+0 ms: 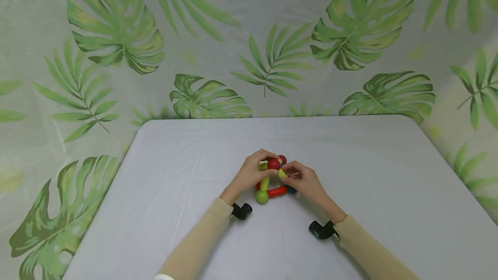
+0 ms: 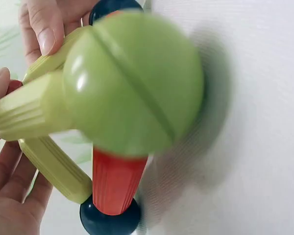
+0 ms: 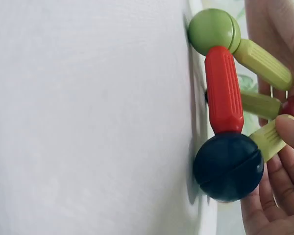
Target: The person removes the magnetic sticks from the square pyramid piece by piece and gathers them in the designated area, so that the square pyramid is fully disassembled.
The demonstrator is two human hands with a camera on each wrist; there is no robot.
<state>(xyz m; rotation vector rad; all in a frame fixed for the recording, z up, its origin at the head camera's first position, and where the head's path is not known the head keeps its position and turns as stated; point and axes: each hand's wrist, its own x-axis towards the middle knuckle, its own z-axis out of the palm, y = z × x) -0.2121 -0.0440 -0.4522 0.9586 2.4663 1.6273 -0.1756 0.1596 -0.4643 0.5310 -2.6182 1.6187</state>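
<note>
A small frame of rods and balls [image 1: 272,180] is held between both hands near the middle of the grey bench [image 1: 175,185]. The left hand [image 1: 250,174] is curled over the frame's left side, its fingertips closed on the top by the red ball [image 1: 274,164]. The right hand [image 1: 305,182] is pressed in from the right, thumb and forefinger pinched on a pale green rod [image 3: 270,138] just below that ball.

Below the left hand, a green ball [image 1: 262,196] is seen resting on the bench; in the left wrist view it [image 2: 132,83] fills the frame, with a pale green rod [image 2: 27,112] running up toward the fingers. From it a red rod [image 3: 223,90] is laid along the bench to a dark blue ball [image 3: 229,167], which sits under the right hand's fingers.

A leaf-printed backdrop [image 1: 116,38] is hung beyond the hands, behind the bench.
</note>
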